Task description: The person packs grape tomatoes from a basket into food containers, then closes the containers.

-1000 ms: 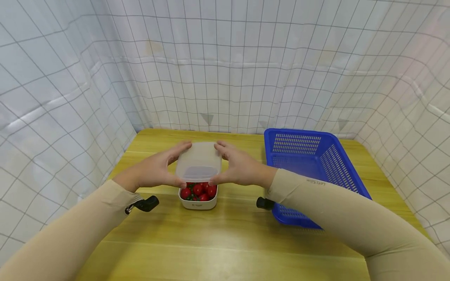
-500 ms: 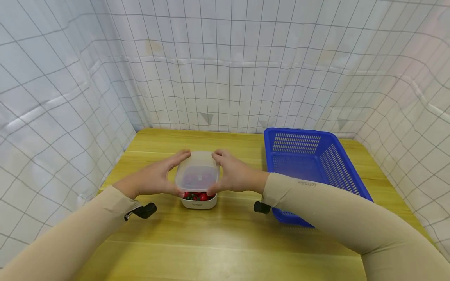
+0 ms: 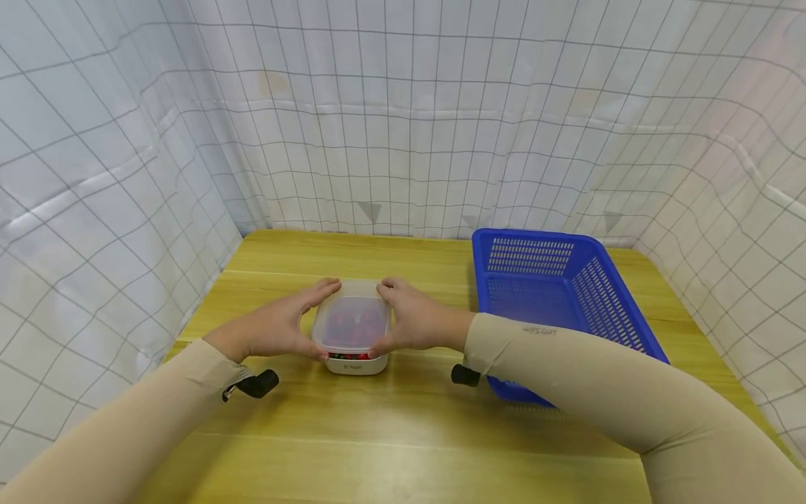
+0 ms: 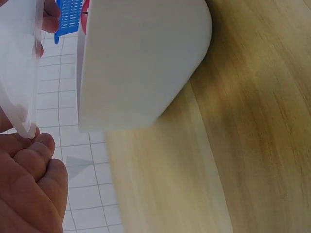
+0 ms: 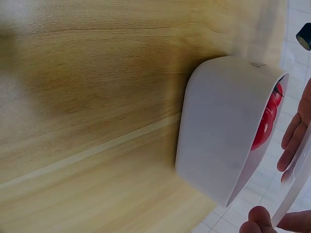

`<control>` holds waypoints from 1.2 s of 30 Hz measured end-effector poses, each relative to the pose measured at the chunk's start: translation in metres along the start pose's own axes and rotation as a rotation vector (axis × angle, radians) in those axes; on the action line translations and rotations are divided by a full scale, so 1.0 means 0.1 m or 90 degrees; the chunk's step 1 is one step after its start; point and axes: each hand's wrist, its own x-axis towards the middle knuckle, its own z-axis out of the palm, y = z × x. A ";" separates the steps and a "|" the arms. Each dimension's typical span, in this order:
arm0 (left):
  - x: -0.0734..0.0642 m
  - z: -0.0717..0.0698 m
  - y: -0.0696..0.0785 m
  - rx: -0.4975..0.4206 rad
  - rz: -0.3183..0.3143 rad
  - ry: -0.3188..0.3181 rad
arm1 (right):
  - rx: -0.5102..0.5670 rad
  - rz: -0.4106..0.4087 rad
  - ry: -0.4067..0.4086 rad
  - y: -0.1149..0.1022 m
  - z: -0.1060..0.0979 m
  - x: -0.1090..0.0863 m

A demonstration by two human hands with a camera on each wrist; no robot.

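Note:
A translucent lid (image 3: pixel 351 322) is held level between my two hands. My left hand (image 3: pixel 280 325) grips its left edge, thumb at the front corner and fingers at the back. On the opposite edge my right hand (image 3: pixel 418 318) has the same kind of grip. Beneath it stands a white food container (image 3: pixel 356 367) on the table, filled with red tomatoes (image 5: pixel 265 128). Both wrist views show a gap between the lid and the container's rim. Most of the tomatoes are covered by the lid in the head view.
A blue plastic basket (image 3: pixel 535 297) with slotted walls stands to the right, partly behind my right sleeve (image 3: pixel 567 364). The wooden table (image 3: pixel 378 448) ends at the back against a white curtain (image 3: pixel 409 126) with a grid pattern, which also hangs at both sides.
Both hands have lowered the lid and brought it nearer over the container, so fewer tomatoes show in front of it. Container and basket have stayed in place.

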 end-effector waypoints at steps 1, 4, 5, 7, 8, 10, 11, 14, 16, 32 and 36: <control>0.00 0.01 -0.01 0.000 0.000 0.000 | -0.001 0.002 -0.003 0.00 0.00 0.00; 0.01 0.02 -0.03 -0.002 -0.002 -0.007 | -0.010 0.002 -0.011 0.00 0.02 0.01; 0.01 0.02 -0.04 -0.002 -0.002 -0.009 | -0.013 0.003 -0.013 0.01 0.03 0.01; 0.01 0.03 -0.05 -0.001 -0.003 -0.014 | -0.021 0.000 -0.014 0.01 0.04 0.01; 0.01 0.04 -0.05 0.001 -0.005 -0.016 | -0.025 -0.002 -0.013 0.02 0.05 0.02; 0.01 0.04 -0.06 0.007 -0.006 -0.018 | -0.035 -0.008 -0.010 0.03 0.07 0.03; 0.01 0.05 -0.07 0.009 -0.006 -0.019 | -0.038 -0.010 -0.010 0.03 0.07 0.03; 0.01 0.06 -0.07 0.016 -0.005 -0.019 | -0.052 -0.014 -0.007 0.04 0.09 0.04; 0.01 0.06 -0.07 0.018 -0.003 -0.020 | -0.056 -0.016 -0.007 0.04 0.10 0.04; 0.04 0.10 -0.12 0.035 -0.019 -0.043 | -0.057 -0.010 -0.015 0.05 0.16 0.07; 0.04 0.11 -0.12 0.046 -0.023 -0.045 | -0.082 -0.013 -0.012 0.05 0.18 0.09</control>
